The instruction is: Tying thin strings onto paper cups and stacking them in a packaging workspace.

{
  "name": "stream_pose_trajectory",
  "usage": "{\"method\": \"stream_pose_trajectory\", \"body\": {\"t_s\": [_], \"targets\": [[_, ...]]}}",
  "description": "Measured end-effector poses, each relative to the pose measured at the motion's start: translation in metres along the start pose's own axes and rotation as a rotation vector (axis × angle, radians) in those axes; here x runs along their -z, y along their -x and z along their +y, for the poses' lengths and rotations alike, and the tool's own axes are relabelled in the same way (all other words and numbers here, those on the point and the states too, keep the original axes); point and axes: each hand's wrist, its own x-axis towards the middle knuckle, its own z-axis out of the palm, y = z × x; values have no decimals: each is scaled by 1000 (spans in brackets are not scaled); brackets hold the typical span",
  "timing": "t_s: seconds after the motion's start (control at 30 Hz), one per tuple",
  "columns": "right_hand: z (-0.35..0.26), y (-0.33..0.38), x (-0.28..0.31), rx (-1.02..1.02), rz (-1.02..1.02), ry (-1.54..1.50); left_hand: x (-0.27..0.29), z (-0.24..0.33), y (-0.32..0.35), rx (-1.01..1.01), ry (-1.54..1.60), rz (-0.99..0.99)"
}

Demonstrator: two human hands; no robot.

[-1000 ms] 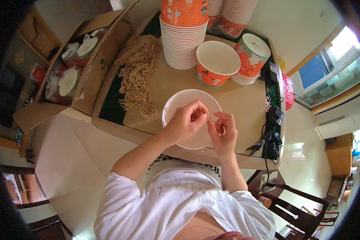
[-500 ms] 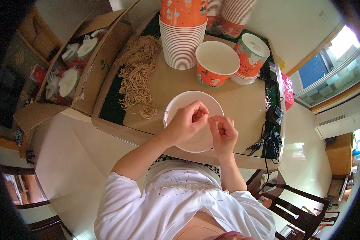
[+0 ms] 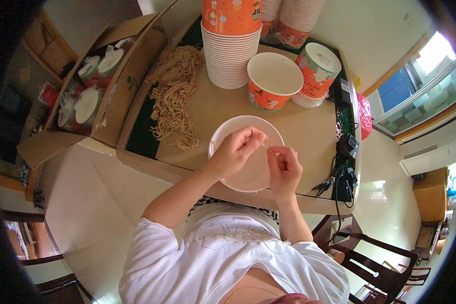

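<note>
Both hands work above the mouth of a paper bucket (image 3: 245, 183) near the table's front edge; its inside is white. My left hand (image 3: 236, 151) is closed in a pinch on a short bit of thin tan string (image 3: 265, 146). The string's other end goes into the closed fingertips of my right hand (image 3: 285, 168). A little cord also shows at the bucket's left rim. To the left of the bucket lies a loose heap of tan strings (image 3: 173, 101). My hands hide much of the bucket's inside.
Behind stand a tall stack of nested paper buckets (image 3: 231, 55), an upright orange bucket (image 3: 275, 81) and an upturned one (image 3: 319, 68). Black cables (image 3: 342, 177) lie along the table's right edge. At left, an open cardboard box (image 3: 121, 86) holds more buckets. A dark chair (image 3: 372, 258) stands lower right.
My left hand's fingers have shifted slightly and straightened a little. The string between the two hands now shows. The right hand has barely moved.
</note>
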Motion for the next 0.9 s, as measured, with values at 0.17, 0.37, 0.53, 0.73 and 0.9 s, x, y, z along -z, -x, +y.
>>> {"method": "stream_pose_trajectory", "body": {"t_s": [0.17, 0.37, 0.53, 0.73, 0.9], "targets": [[0, -1, -1, 17, 13, -7, -2, -5, 0, -55, -144, -33], [-3, -1, 3, -21, -22, 30, -8, -3, 3, -170, -256, 57], [-4, -3, 6, 81, -55, 91, -9, -2, 3, -135, -211, 128], [-7, -4, 6, -35, -47, 35, -8, -2, -1, -138, -255, 69], [-8, -9, 10, 42, -18, 76, -10, 4, 3, -128, -238, 39]]}}
